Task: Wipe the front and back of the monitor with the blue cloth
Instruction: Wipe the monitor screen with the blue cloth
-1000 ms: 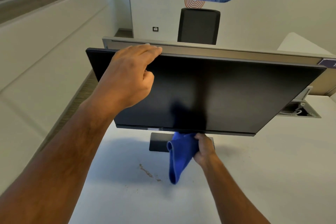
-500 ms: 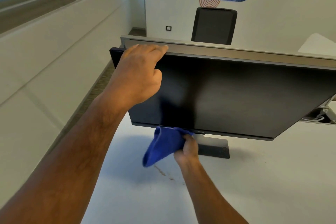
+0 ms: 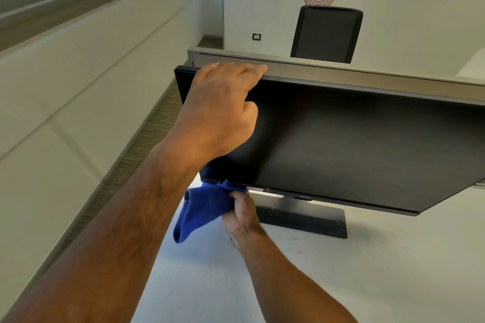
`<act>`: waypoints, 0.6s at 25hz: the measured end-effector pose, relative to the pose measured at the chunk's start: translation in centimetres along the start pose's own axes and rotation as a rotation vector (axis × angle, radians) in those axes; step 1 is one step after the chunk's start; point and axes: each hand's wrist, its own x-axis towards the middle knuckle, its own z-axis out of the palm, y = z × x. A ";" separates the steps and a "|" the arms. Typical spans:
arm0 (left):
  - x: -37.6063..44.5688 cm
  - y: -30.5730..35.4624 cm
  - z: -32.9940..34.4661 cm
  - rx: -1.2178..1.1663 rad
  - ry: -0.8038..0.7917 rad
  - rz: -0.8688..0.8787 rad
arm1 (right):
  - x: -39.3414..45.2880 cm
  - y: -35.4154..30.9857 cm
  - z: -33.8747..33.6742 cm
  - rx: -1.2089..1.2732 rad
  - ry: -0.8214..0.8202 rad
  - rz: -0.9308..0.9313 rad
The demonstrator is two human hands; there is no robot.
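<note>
A black monitor [image 3: 354, 144] with a dark screen stands on its flat black base [image 3: 309, 220] on the white desk, tilted back. My left hand [image 3: 220, 110] grips the monitor's top edge near its upper left corner, fingers curled over the rim. My right hand [image 3: 242, 211] is below the screen's lower left edge, shut on the bunched blue cloth [image 3: 202, 208]. The cloth's upper part touches the bottom bezel near the lower left corner, and the rest hangs down to the left.
A grey desk divider [image 3: 341, 71] runs right behind the monitor. A black chair back [image 3: 325, 34] stands beyond it by the wall. The white desk [image 3: 367, 270] carries a small brownish stain [image 3: 233, 241] by my right wrist. The desk's left edge drops to the floor.
My right hand has slid the blue cloth leftward along the monitor's bottom edge, from under the middle toward the lower left corner. My left hand has kept its grip on the top edge.
</note>
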 end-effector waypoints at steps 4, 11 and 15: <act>0.0 0.0 0.2 -0.009 0.019 -0.002 | 0.7 2.3 3.5 -0.095 -0.104 0.146; -0.3 -0.7 0.2 -0.042 0.026 -0.007 | -3.4 0.3 1.4 -0.756 -0.117 0.273; -0.1 -0.5 0.4 -0.035 0.048 0.004 | -8.6 -6.9 -6.2 -1.088 0.329 -0.097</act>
